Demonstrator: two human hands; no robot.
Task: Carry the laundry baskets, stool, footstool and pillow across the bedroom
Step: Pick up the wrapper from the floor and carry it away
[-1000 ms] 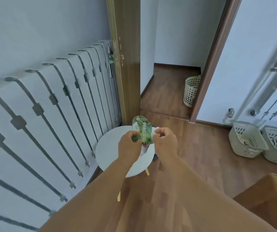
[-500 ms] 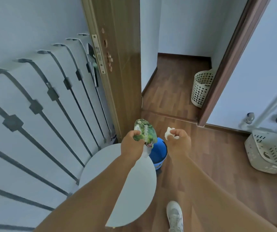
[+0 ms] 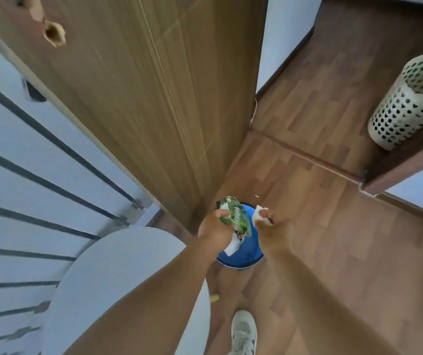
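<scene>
One laundry basket (image 3: 407,98), one stool (image 3: 118,278), two full hands (image 3: 243,221).

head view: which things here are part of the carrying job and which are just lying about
Job: round white stool; perforated laundry basket past the doorway.

Not the job: green packet in left hand; white scrap in right hand; blue bin; wooden door.

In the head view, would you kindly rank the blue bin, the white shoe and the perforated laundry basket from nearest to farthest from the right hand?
1. Blue bin: directly beneath the right hand, by the foot of the door.
2. White shoe: on the floor, towards the person.
3. Perforated laundry basket: far right, beyond the doorway threshold.
</scene>
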